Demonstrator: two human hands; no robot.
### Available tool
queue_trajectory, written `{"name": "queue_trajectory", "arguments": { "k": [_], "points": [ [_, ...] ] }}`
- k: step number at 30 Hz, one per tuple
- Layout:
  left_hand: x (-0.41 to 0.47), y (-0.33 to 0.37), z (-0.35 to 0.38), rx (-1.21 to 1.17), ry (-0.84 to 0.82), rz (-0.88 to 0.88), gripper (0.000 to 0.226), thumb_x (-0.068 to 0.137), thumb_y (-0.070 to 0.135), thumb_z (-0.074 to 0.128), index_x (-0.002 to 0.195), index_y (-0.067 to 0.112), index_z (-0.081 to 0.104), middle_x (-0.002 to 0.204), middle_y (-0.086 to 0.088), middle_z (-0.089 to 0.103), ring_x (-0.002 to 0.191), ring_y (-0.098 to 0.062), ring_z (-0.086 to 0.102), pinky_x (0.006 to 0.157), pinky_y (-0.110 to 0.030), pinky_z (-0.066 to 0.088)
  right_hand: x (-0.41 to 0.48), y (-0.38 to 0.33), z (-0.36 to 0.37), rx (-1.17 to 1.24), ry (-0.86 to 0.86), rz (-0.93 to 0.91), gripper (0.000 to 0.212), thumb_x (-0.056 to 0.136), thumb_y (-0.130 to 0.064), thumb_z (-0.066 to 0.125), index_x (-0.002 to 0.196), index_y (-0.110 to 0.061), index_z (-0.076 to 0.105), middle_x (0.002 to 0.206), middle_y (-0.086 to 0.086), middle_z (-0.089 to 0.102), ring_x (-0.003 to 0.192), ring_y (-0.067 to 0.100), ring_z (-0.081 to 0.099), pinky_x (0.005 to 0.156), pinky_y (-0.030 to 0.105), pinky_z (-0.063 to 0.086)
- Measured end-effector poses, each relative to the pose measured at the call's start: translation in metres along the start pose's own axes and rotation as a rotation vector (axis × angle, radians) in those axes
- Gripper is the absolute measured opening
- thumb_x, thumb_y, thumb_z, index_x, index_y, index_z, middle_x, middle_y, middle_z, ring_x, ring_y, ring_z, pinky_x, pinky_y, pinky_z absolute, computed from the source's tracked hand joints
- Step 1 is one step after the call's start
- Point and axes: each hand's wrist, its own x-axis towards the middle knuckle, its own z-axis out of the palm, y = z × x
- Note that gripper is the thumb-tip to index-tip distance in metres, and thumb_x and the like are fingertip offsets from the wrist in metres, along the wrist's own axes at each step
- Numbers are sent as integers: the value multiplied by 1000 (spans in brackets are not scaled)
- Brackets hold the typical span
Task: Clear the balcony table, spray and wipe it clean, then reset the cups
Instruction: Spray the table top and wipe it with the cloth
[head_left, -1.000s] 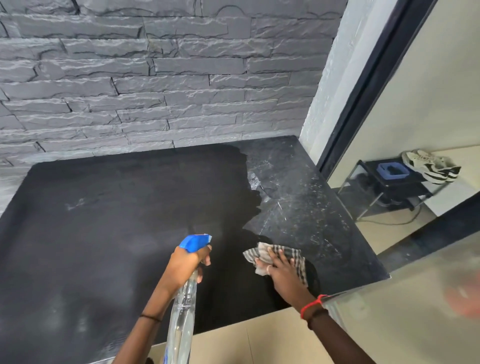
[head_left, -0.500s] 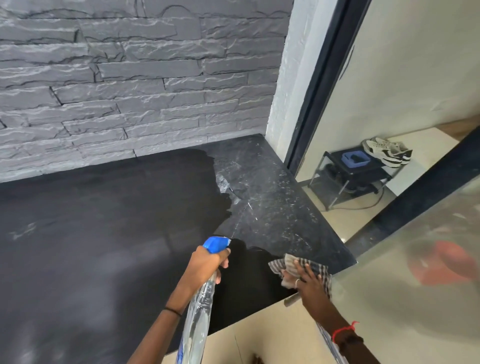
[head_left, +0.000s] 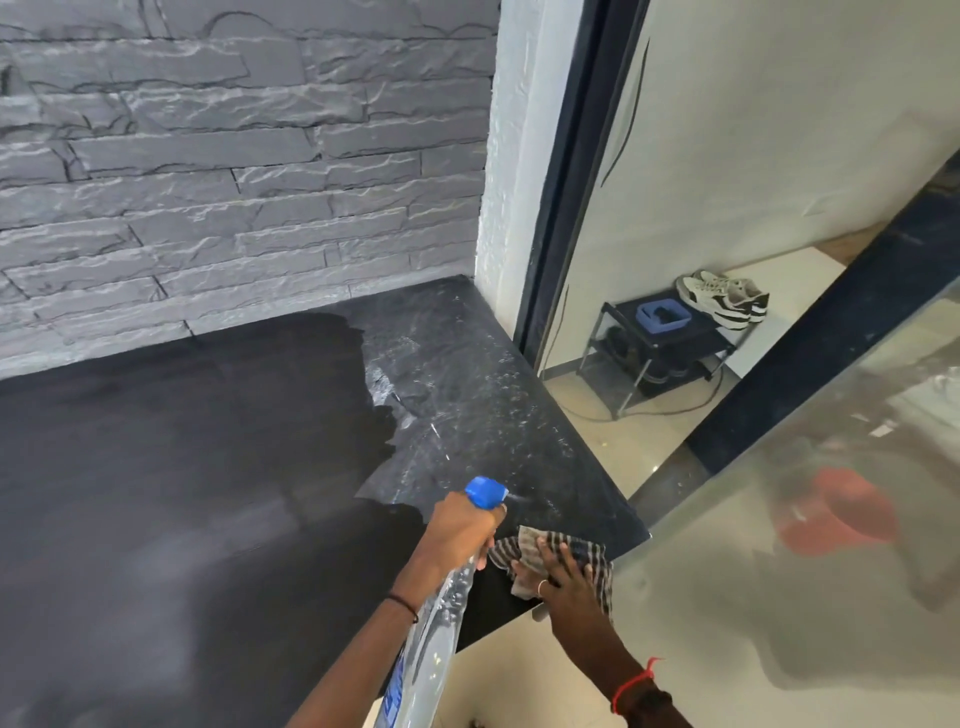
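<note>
Table (head_left: 218, 457): dark slab, right end speckled with wet droplets, the rest matte. Left hand (head_left: 457, 525) over the table's near edge, fingers curled round the neck of the spray bottle (head_left: 441, 639); blue nozzle (head_left: 485, 492) aimed at the table's right end. Right hand (head_left: 563, 577) at the table's near right corner, fingers spread flat, pressing the checked cloth (head_left: 595, 558) there. Shoe rack (head_left: 660, 343) on the floor beyond the table's right edge.

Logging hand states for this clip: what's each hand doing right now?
Left hand: grips the spray bottle.
Right hand: open, fingers spread flat, pressing the checked cloth on the table.
</note>
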Motion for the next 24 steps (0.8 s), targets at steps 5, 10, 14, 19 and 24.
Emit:
{"name": "queue_trajectory", "arguments": {
  "k": [5, 10, 14, 19, 24],
  "points": [
    [10, 7, -3, -89, 105, -11, 27, 90, 24, 58, 69, 7, 58, 61, -5, 62, 36, -14, 52, 52, -22, 45, -2, 0, 2, -31, -33, 79, 53, 8, -20, 91, 50, -32, 62, 152, -2, 28, 145, 32, 1, 70, 44, 55],
    [10, -1, -33, -117, 248, -60, 28, 88, 17, 59, 63, 4, 55, 48, -6, 55, 31, -14, 47, 41, -17, 41, -3, 4, 14, -18, -2, 32, 66, 17, -14, 90, 73, -43, 72, 159, -4, -7, 144, 32, 5, 74, 49, 53],
    [2, -16, -56, -117, 335, -106, 27, 86, 15, 59, 62, 3, 56, 58, -11, 59, 32, -16, 49, 42, -19, 43, -4, 1, 14, -32, 20, 38, 66, 21, -11, 90, 76, -42, 73, 156, 3, 9, 142, 34, 10, 75, 51, 53],
    [-6, -31, -56, -151, 309, -112, 26, 87, 15, 60, 64, 4, 58, 60, -10, 61, 35, -20, 49, 44, -23, 43, 3, 12, 18, 56, -32, 20, 71, 18, -13, 94, 82, -35, 73, 153, 4, 26, 137, 34, 22, 106, 49, 29],
    [-12, -33, -27, -161, 150, -106, 23, 88, 17, 61, 73, -1, 60, 59, -8, 59, 34, -20, 47, 41, -24, 40, 24, 42, -18, 63, -173, 252, 62, 68, -11, 80, 125, -23, 60, 153, 15, 27, 140, 42, 21, 112, 55, 17]
  ]
}}
